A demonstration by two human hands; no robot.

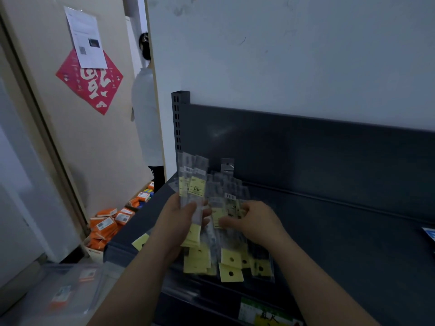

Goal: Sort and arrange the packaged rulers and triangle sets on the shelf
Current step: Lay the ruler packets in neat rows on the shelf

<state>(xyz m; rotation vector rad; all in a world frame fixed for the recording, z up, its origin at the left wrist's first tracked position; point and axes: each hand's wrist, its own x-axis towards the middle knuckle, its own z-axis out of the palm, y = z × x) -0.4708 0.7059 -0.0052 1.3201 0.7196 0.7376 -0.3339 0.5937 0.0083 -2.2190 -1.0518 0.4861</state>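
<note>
Several packaged rulers in clear sleeves with pale yellow header cards lie in a loose pile (231, 262) on the dark grey shelf (353, 231). My left hand (179, 222) grips a small bundle of ruler packs (193, 184) and holds it upright above the shelf's left end. My right hand (256, 222) is just to the right, its fingers pinching a pack (220, 216) at the top of the pile. More clear packs (227, 182) stand against the shelf's back panel behind both hands.
The shelf's slotted upright post (180, 118) rises at the left. Orange boxes (106, 228) are heaped on the floor by the wall. A person (147, 109) stands in the doorway. A clear plastic bin (68, 290) sits at lower left. A blue-white pack (429, 234) is at the right edge.
</note>
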